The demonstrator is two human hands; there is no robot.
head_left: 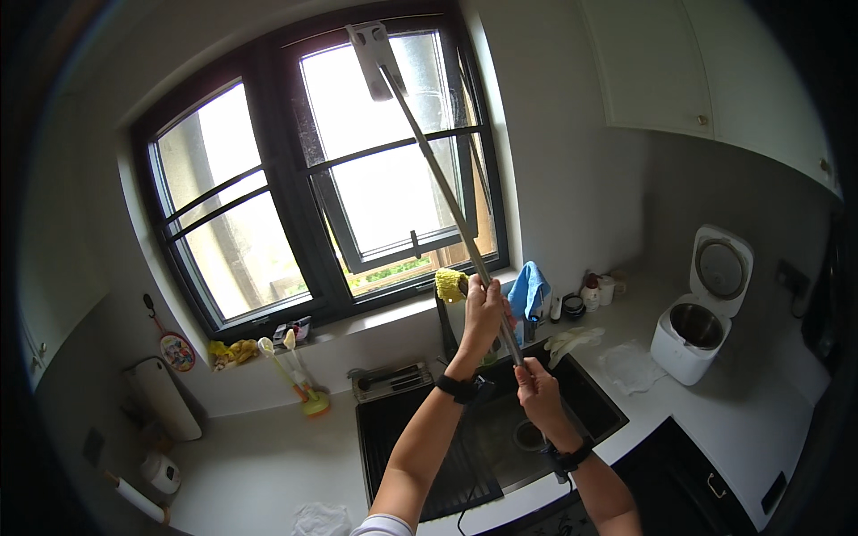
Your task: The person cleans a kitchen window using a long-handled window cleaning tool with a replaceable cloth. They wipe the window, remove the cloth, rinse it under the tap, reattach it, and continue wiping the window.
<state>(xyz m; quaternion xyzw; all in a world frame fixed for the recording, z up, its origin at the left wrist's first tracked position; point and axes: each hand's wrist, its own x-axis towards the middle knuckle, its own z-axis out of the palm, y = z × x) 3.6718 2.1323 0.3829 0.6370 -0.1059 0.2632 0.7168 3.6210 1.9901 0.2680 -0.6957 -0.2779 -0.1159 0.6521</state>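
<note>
A long-handled flat mop (pixel 444 188) slants up from my hands, its white head (pixel 365 55) raised at the top of the right-hand window (pixel 380 161). Both my hands grip its metal pole. My left hand (pixel 483 314) is closed around it higher up, in front of the sill. Lower down, above the black sink (pixel 581 402), my right hand (pixel 538 393) is wrapped around the same pole. Close behind my left hand are a yellow textured cloth (pixel 450 286) and a blue cloth (pixel 529 290). Whether the mop head touches the glass is hard to tell.
An open white rice cooker (pixel 684 344) stands on the right counter, near a clear plastic bag (pixel 630 368) and pale gloves (pixel 574 341). Long-handled brushes (pixel 299 375) lean left of the sink. Wall cabinets (pixel 648 67) hang at the upper right.
</note>
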